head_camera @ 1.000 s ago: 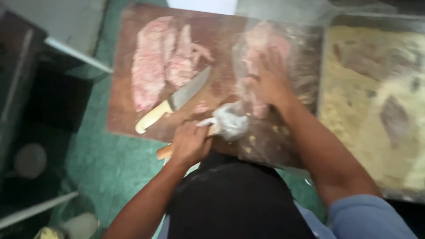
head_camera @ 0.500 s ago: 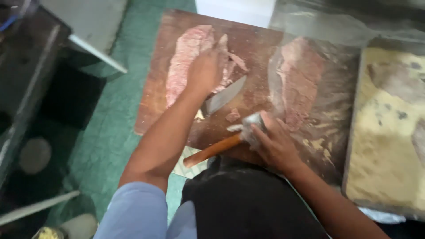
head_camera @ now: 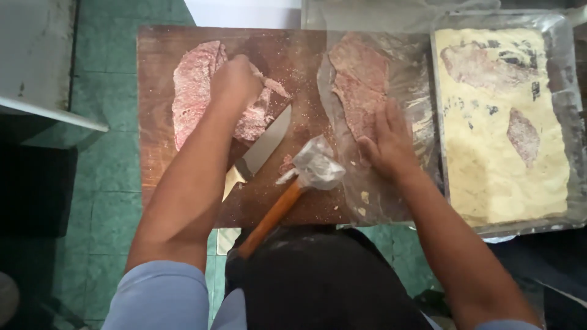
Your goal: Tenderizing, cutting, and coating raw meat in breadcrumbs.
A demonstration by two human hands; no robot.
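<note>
My left hand [head_camera: 235, 82] is curled over a pile of raw pink meat slices [head_camera: 192, 91] on the left of a wooden cutting board [head_camera: 159, 165], and its fingers grip one slice. My right hand [head_camera: 388, 143] lies flat with fingers apart on a clear plastic sheet [head_camera: 422, 91] that covers a flattened piece of meat [head_camera: 358, 79]. Between my hands a meat mallet [head_camera: 315, 168] with an orange wooden handle and a plastic-wrapped metal head rests on the board, with no hand on it. A knife [head_camera: 266, 143] with a pale handle lies beside my left forearm.
A plastic-lined tray [head_camera: 437, 122] of pale breadcrumbs [head_camera: 489, 177] with two coated meat pieces stands to the right of the board. Green tiled floor [head_camera: 104, 183] and a grey counter edge [head_camera: 43, 110] lie to the left. My dark apron [head_camera: 324, 281] is at the bottom.
My left hand left the mallet handle and went to the meat pile. My right hand briefly took the mallet head, let it go and returned to the plastic-covered meat.
</note>
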